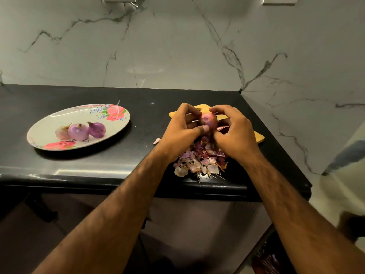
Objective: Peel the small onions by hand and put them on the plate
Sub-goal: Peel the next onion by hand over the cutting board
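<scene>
A small reddish-purple onion (209, 120) is held between both hands above a yellow cutting board (258, 137). My left hand (182, 129) grips it from the left, thumb against its lower side. My right hand (234, 131) curls round its right side, fingertips at the top. A flap of dark red skin (222, 129) hangs off the onion by my right hand. Three peeled purple onions (79, 131) lie together on a floral oval plate (49, 123) at the left.
A heap of onion skins (199, 163) lies on the black counter (138, 115) below my hands, near its front edge. One stray skin (156, 141) lies left of my left wrist. A marble wall rises behind and to the right.
</scene>
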